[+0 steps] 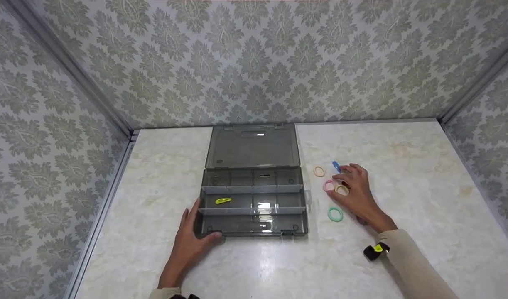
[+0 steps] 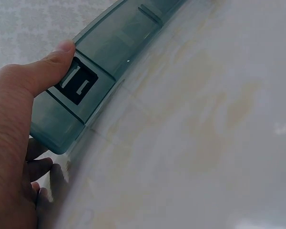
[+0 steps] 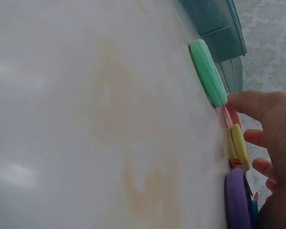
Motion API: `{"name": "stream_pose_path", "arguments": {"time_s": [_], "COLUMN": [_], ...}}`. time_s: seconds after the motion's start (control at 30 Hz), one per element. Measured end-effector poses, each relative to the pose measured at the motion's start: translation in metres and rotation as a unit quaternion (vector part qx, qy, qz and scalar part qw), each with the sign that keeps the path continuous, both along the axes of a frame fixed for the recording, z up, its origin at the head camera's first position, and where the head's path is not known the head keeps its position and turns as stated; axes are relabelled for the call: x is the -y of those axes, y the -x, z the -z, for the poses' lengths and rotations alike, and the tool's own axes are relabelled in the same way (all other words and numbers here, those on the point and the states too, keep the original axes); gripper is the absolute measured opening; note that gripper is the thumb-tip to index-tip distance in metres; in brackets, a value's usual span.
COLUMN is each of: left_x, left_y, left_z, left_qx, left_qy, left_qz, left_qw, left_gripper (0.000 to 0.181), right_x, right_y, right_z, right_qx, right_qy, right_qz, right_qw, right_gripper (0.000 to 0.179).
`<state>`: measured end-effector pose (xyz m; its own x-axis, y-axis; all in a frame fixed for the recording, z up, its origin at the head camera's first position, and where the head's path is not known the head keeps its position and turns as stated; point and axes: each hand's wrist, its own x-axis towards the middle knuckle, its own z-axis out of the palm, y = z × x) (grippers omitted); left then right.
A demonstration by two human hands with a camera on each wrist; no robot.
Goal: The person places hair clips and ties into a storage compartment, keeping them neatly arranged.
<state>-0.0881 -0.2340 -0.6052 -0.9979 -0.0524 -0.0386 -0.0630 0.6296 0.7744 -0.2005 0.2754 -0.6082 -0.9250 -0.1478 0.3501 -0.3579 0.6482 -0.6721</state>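
Note:
A dark translucent compartment box (image 1: 254,234) lies with its lid (image 1: 254,147) folded back; a yellow snap hair clip (image 1: 223,201) is in its middle row. My left hand (image 1: 189,241) holds the box's front left corner, thumb along the front wall (image 2: 97,78) and fingers on the left side. To the right of the box, my right hand (image 1: 355,191) spreads over small hair ties, thumb and fingers apart. Its thumb tip is at the pink hair tie (image 1: 326,185), beside the yellow hair tie (image 1: 342,189). Its index fingertip is right at a blue hair clip (image 1: 335,166).
A peach hair tie (image 1: 319,171) lies behind the pink one, and a green hair tie (image 1: 335,214) nearer the front. A purple piece (image 3: 237,200) shows below the hand in the right wrist view. Patterned walls (image 1: 254,62) enclose the marbled table (image 1: 411,178) at back and sides.

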Motion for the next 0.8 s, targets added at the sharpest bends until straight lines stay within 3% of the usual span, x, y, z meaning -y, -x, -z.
{"name": "stream_pose_path", "arguments": {"time_s": [0.37, 0.8], "left_x": [0.0021, -0.0003], "left_y": [0.0022, 0.0011], "left_z": [0.003, 0.0026], "left_qx": [0.0, 0.003], "left_qy": [-0.01, -0.001], "left_qz": [0.0, -0.003], "left_qw": [0.9999, 1.0], "left_gripper": [0.118, 0.118], "right_x": [0.0004, 0.0087], "right_y": [0.0012, 0.0004], "right_z": [0.0004, -0.0052], "right_qx": [-0.018, -0.046], "right_qy": [-0.025, -0.018], "right_qz": [0.001, -0.006], "right_qw": [0.9995, 0.9988], "right_gripper": [0.035, 0.022]}}
